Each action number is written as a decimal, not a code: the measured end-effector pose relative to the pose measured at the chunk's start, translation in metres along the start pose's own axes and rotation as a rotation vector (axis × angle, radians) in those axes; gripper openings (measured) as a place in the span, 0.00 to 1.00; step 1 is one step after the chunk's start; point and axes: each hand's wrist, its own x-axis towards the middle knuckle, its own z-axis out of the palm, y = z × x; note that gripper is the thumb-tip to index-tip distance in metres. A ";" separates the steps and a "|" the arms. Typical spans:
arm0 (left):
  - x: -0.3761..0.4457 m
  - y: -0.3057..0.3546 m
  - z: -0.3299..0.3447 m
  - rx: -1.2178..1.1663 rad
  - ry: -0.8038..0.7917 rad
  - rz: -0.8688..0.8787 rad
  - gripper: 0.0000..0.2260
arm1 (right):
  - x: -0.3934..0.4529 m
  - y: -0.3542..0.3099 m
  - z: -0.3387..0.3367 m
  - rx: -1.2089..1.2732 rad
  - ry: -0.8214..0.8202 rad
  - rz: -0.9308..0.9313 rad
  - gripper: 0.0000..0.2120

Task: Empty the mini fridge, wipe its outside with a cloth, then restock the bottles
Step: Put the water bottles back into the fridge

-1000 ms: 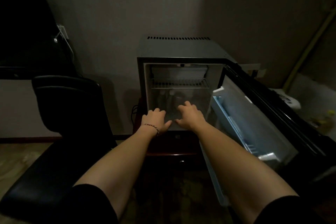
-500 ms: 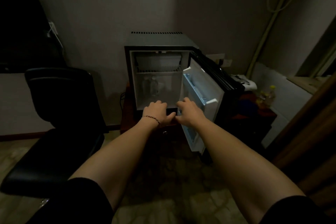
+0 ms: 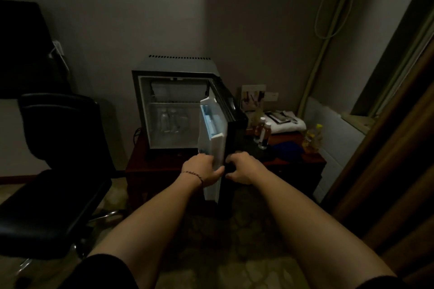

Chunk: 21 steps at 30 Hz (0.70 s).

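The white-lined black door (image 3: 215, 145) of the small black mini fridge (image 3: 176, 101) is clasped at its free edge by both hands, left hand (image 3: 203, 169) and right hand (image 3: 243, 168), fingers curled on it, so emptying seems underway and reaching toward twelve o'clock for the clear bottles (image 3: 170, 121) inside is judged next.

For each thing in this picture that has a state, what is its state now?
Mini fridge: open, on the wooden cabinet.
Fridge door: partly open, gripped at its free edge.
Bottles inside: upright under the wire shelf.
Two bottles outside: upright, capped.
Left hand: on the door's white inner side.
Right hand: on its black outer side.
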 end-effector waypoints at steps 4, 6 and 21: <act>0.010 0.053 0.029 -0.044 -0.123 0.017 0.16 | -0.008 0.056 -0.022 -0.026 -0.010 0.040 0.18; 0.020 0.085 0.041 -0.039 -0.137 0.044 0.18 | -0.012 0.086 -0.030 -0.048 0.000 0.070 0.20; 0.192 0.220 0.091 0.005 -0.107 0.130 0.19 | 0.035 0.268 -0.078 0.034 0.113 0.271 0.21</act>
